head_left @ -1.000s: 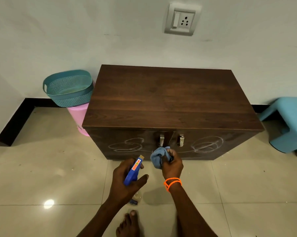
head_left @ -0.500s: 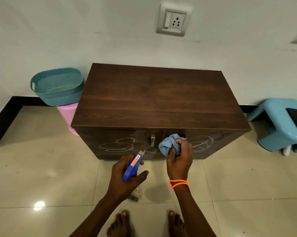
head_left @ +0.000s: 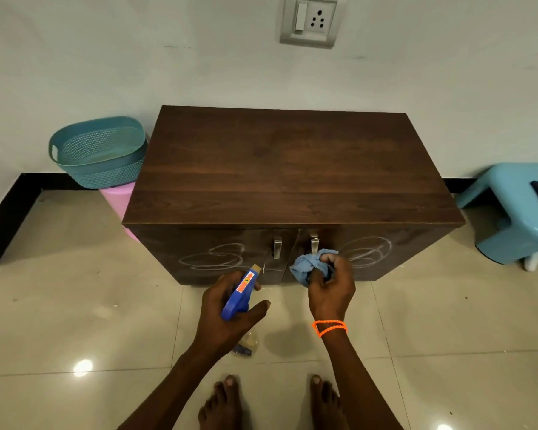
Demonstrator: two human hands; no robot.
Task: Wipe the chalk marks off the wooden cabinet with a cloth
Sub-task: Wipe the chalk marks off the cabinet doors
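crumpled light-blue cloth (head_left: 309,266) bunched in right hand (head_left: 331,288), just before the right door of dark brown wooden cabinet (head_left: 292,169) | white chalk scribbles (head_left: 213,257) on both doors | left hand (head_left: 227,308) grips blue-headed spray bottle (head_left: 238,293)

Both forearms reach forward and down from lower frame edge. Left hand (head_left: 227,305) curled round blue spray bottle (head_left: 239,293), thumb stretched out to right, nozzle pointing away from body. Right hand (head_left: 331,288) higher and further forward, fingers bunched, gripping crumpled blue cloth (head_left: 308,266); back of hand toward camera. Orange bead bracelet (head_left: 329,327) wound round right wrist. Hands apart, not touching. Two bare feet (head_left: 224,405) planted below, toes forward.
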